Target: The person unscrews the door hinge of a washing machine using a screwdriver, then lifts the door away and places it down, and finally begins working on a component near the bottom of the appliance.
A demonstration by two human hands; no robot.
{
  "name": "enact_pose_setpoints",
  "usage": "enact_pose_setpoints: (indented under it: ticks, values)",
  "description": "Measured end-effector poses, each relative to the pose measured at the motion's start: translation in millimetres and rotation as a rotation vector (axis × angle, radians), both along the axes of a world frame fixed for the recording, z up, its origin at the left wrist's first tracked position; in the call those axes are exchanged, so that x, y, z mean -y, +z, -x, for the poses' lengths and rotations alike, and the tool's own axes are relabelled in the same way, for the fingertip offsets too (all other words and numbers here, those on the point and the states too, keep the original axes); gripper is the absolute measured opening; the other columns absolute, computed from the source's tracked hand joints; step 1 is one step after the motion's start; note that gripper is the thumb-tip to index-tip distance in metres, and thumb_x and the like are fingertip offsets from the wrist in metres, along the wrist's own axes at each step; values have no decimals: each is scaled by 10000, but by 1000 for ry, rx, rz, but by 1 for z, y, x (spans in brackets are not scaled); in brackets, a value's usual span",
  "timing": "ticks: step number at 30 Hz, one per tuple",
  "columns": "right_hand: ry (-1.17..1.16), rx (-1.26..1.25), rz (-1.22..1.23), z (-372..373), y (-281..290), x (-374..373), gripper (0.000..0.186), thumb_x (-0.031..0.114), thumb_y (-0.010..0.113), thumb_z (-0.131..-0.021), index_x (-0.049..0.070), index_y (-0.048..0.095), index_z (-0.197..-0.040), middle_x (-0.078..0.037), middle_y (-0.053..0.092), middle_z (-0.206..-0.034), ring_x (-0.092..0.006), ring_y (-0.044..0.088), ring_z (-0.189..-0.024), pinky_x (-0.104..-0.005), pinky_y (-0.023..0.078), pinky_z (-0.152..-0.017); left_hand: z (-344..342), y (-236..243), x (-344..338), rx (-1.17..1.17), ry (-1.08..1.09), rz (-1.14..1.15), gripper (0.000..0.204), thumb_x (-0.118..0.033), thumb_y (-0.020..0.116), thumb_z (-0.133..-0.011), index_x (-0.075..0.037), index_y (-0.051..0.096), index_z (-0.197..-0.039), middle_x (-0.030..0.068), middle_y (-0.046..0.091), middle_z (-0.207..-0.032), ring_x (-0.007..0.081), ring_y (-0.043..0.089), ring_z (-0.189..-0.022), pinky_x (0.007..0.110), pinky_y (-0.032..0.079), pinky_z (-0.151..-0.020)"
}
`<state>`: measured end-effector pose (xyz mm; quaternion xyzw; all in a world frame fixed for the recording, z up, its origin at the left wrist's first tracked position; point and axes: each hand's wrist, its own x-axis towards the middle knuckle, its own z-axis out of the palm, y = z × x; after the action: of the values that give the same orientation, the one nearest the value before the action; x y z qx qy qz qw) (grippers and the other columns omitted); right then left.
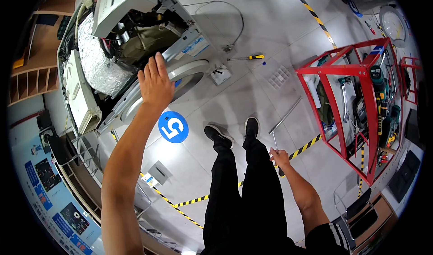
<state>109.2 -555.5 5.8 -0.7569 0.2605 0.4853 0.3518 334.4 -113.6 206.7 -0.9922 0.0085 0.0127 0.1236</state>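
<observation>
My left hand (155, 81) reaches to the front top edge of an opened washing machine (185, 47), its fingers stretched and resting at the metal rim. Inside are silver foil insulation (94, 56), dark wiring and hoses; a white box (124, 4) sits at the top, and a pale panel (81, 92) at the left side. The round door (196, 67) shows below my fingers. My right hand (278, 158) is closed on a long metal tool (275, 140) with a dark handle, held low beside my right leg.
A red metal cart (334, 68) loaded with tools stands at the right. On the floor lie a yellow screwdriver (252, 57), a cable (241, 22), a small tray (220, 74), a blue round marker (172, 127) and striped tape (306, 144). Wooden shelving (38, 81) is at the left.
</observation>
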Motion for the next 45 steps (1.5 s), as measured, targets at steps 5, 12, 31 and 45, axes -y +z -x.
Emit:
enact_pose_setpoints:
  ticks: [5, 12, 31, 45]
  values:
    - [-339, -54, -209, -43, 16, -64, 626, 559, 457, -856, -39, 645, -836, -126, 627, -687, -117, 421, -363, -251, 378, -382, 4, 32, -17, 15, -113, 203, 725, -117, 680, -718, -23, 307, -1333, 186, 386, -1299, 324, 368, -1217, 430, 296, -997]
    - [-821, 100, -506, -161, 33, -217, 616, 518, 563, -818, -4, 520, -1143, -120, 584, -1047, -94, 330, -401, -280, 437, -483, 61, 33, -66, 122, -69, 401, 653, -30, 651, -728, -17, 351, -1307, 180, 366, -1332, 341, 357, -1233, 412, 313, -1002]
    - [-654, 776, -239, -246, 32, -372, 508, 499, 413, -913, 49, 596, -1062, -41, 526, -618, -115, 451, -419, -241, 430, -432, 98, -15, -127, 147, -158, 281, 794, -229, 744, -626, 45, 363, -1266, 224, 319, -1368, 356, 315, -1268, 504, 226, -1024]
    - [-616, 643, -226, -256, 23, -361, 417, 365, 493, -910, 27, 591, -1134, -105, 643, -888, -150, 540, -460, -260, 498, -454, 101, -21, -131, 167, -154, 240, 720, -208, 733, -607, 34, 433, -1215, 207, 353, -1361, 331, 333, -1265, 496, 215, -1030]
